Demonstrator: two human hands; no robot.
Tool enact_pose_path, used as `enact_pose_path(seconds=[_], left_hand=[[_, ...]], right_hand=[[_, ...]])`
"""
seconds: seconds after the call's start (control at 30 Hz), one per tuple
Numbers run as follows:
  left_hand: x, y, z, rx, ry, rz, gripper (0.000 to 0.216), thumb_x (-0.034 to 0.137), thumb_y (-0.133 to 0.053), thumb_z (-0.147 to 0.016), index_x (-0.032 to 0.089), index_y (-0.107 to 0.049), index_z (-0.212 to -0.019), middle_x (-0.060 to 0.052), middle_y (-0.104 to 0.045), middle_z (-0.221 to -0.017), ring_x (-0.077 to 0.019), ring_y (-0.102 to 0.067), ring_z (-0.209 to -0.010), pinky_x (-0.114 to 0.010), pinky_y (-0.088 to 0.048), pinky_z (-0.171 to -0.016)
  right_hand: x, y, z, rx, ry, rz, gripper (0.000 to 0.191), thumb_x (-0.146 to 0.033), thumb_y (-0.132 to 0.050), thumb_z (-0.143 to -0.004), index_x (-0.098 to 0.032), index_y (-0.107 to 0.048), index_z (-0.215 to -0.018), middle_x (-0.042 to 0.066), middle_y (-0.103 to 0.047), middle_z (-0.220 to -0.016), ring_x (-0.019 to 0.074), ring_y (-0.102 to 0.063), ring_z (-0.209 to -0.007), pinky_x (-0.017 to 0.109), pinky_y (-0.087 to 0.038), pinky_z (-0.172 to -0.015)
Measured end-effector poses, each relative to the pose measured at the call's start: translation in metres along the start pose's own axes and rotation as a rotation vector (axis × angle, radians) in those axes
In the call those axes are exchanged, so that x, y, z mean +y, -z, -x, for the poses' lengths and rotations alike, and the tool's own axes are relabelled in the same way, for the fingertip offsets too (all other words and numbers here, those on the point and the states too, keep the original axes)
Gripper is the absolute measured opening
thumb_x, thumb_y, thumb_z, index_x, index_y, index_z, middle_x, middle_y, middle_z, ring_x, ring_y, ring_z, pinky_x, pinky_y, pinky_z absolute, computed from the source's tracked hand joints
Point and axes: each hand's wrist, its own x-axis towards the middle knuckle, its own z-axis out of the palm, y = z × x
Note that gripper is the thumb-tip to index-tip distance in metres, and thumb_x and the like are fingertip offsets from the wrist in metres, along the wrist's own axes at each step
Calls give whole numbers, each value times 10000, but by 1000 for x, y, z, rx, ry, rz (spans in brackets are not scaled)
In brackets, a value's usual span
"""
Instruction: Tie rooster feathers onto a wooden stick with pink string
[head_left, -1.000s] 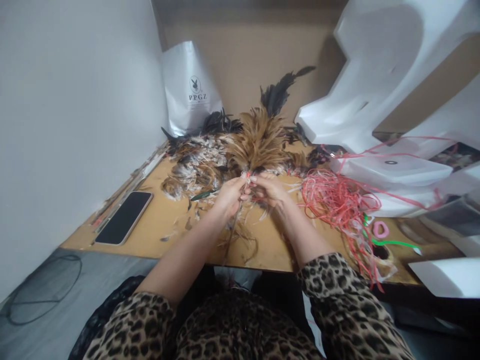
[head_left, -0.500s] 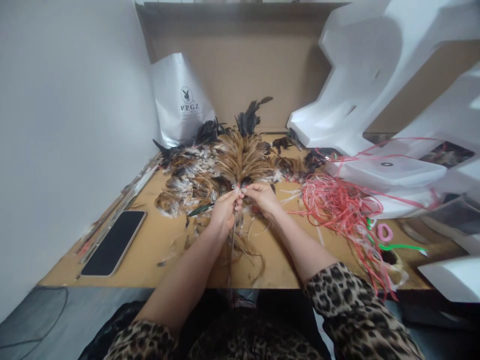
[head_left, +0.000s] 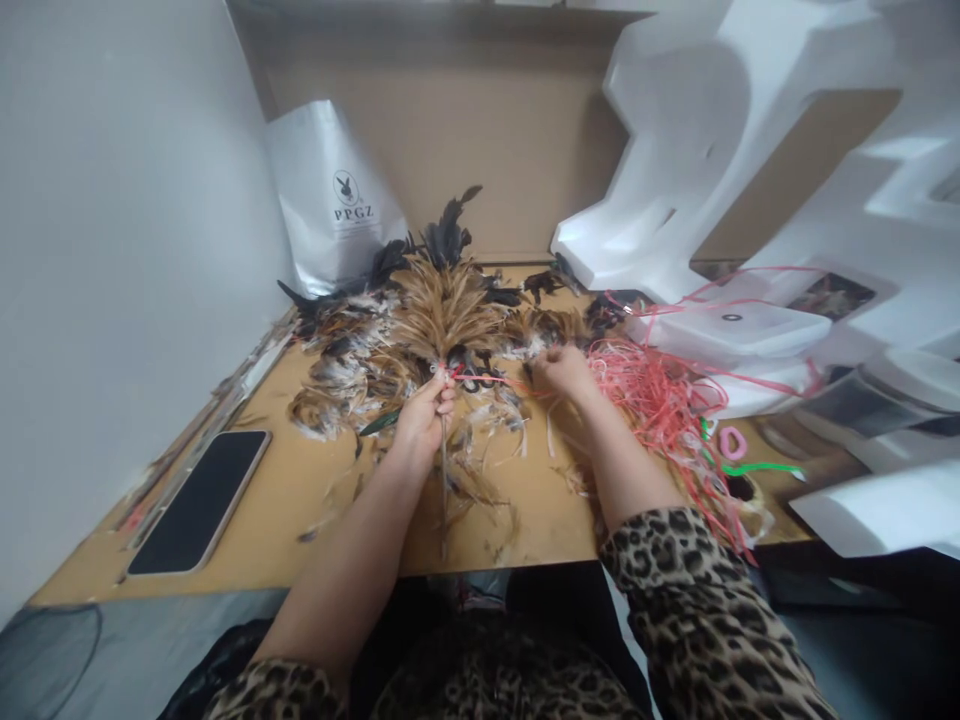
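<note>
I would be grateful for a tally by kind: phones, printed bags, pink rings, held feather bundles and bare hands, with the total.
Phone: 1
Printed bag: 1
Pink ring: 1
Held feather bundle: 1
Bare hands: 2 (left hand, right hand)
Total: 6

A black rectangular phone (head_left: 199, 505) lies on the flat tan tabletop (head_left: 547, 522), left of your left hand (head_left: 425, 412). Beyond that hand is a brown-and-black fan-shaped feather bundle (head_left: 448, 310). A tangled heap of thin pink ribbon (head_left: 649, 395) lies beside your right hand (head_left: 568, 373); a silver bag (head_left: 330, 240) stands at back left.
</note>
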Motion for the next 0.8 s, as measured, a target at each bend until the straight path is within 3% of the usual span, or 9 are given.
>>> enact_pose_path(seconds=[0.13,0.4,0.5,0.63,0.8], left_hand=[[-2,2,-2,-5,8,-8,123,84,-538,-838,112,-547,-719,1,-489,-611,-3,-397,-440,-67,-230,-331],[-4,3,-3,-60,2,0,106,107,-548,-839,111,-551,-734,4,-497,-619,-1,-394,-432,-74,-230,-325],[-4,3,-3,-47,4,-1,99,106,-582,-816,111,-553,-722,7,-493,-610,-2,-391,-426,-77,-228,-321],[-3,3,-3,-40,-8,-2,93,98,-579,-816,108,-560,-725,6,-494,-607,-1,-393,-429,-72,-232,-323],[-3,3,-3,-23,-11,2,120,95,-536,-842,110,-563,-726,-3,-499,-618,-5,-402,-439,-70,-237,-329]], right_hand=[[5,4,-23,168,4,187,188,-230,-536,-702,-136,-698,-692,65,-671,-682,148,-583,-657,221,-380,-590],[-9,-17,-42,185,-119,293,328,-438,-568,-709,-174,-691,-860,136,-697,-903,244,-642,-844,291,-446,-696],[-6,-23,-44,163,-125,334,334,-407,-574,-702,-153,-695,-882,173,-691,-931,267,-646,-867,306,-452,-707],[8,-24,-47,204,-138,215,272,-280,-523,-705,-125,-712,-824,154,-700,-828,212,-639,-755,257,-436,-647],[28,-22,-49,214,-156,-85,328,-280,-478,-691,-57,-700,-783,53,-617,-567,128,-520,-521,208,-369,-502]])
